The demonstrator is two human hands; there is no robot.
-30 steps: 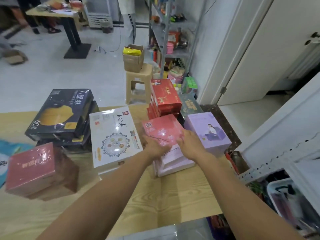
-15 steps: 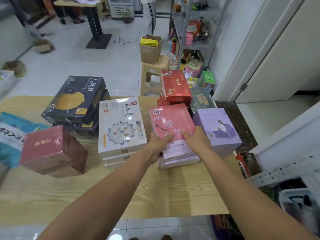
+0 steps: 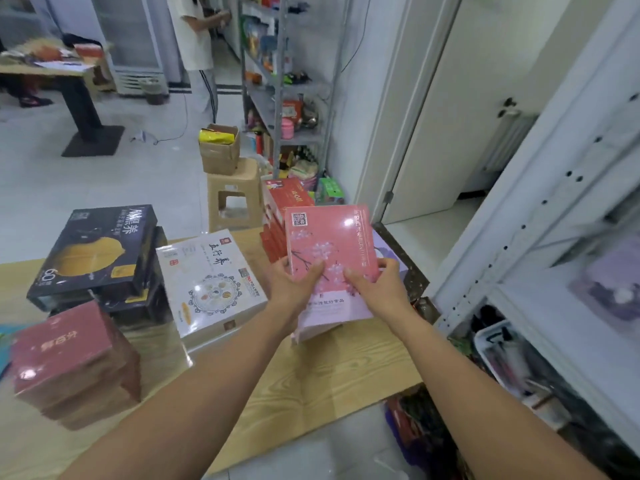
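Note:
A flat pink box with blossom print [image 3: 329,244] is tilted up off its stack, front face towards me. My left hand [image 3: 289,282] grips its lower left edge, thumb on the face. My right hand [image 3: 379,282] grips its lower right edge the same way. Beneath it a pale pink box of the same kind [image 3: 322,329] lies on the wooden table [image 3: 311,379]. The lilac box behind is almost hidden by the raised one.
On the table stand a white box [image 3: 207,282], a stack of dark boxes [image 3: 97,251], maroon boxes [image 3: 69,358] and red boxes [image 3: 277,216]. White shelving [image 3: 540,237] is close on the right. A stool with a carton [image 3: 235,199] and a person [image 3: 194,32] are beyond.
Both hands have lifted the top pink box off the stack and tipped it upright towards me. The view has tilted upward.

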